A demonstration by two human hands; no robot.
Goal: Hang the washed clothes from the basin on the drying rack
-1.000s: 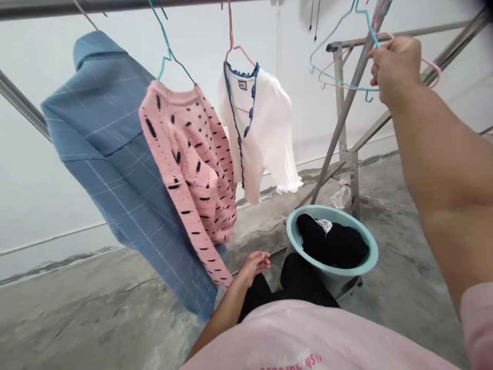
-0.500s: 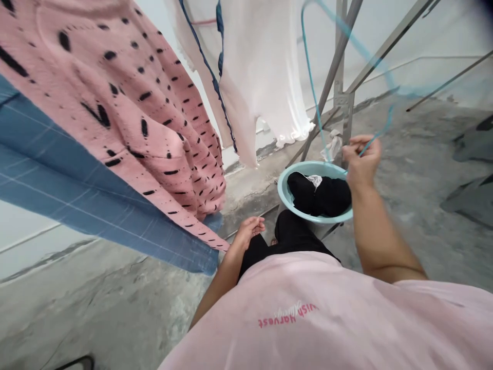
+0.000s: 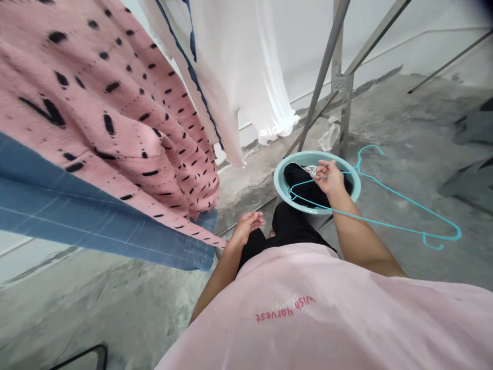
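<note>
My right hand (image 3: 329, 177) is over the basin, its fingers closed around one arm of a turquoise clothes hanger (image 3: 457, 232). The hanger stretches out to the right, its hook pointing away from me, and nothing hangs on it. Beneath this hand, a light blue basin (image 3: 279, 187) holds black clothing (image 3: 295, 177) and a small patch of white patterned cloth (image 3: 311, 169). My left hand (image 3: 248, 226) is in front of my body with fingers loosely extended and nothing in them. It is nearest to the pink spotted garment (image 3: 127, 113) hanging on the left.
Behind the pink garment hangs blue checked cloth (image 3: 96, 216). Further back are white garments (image 3: 234, 67), one edged in dark blue. A metal frame (image 3: 323, 72) stands behind the basin, with a whitish crumpled piece (image 3: 330, 134) by its leg. Grey objects (image 3: 470, 174) are at the right edge.
My right hand has moved left and over the basin. The hanger has swung down from upright to lying out to the right. My left hand has barely moved.
</note>
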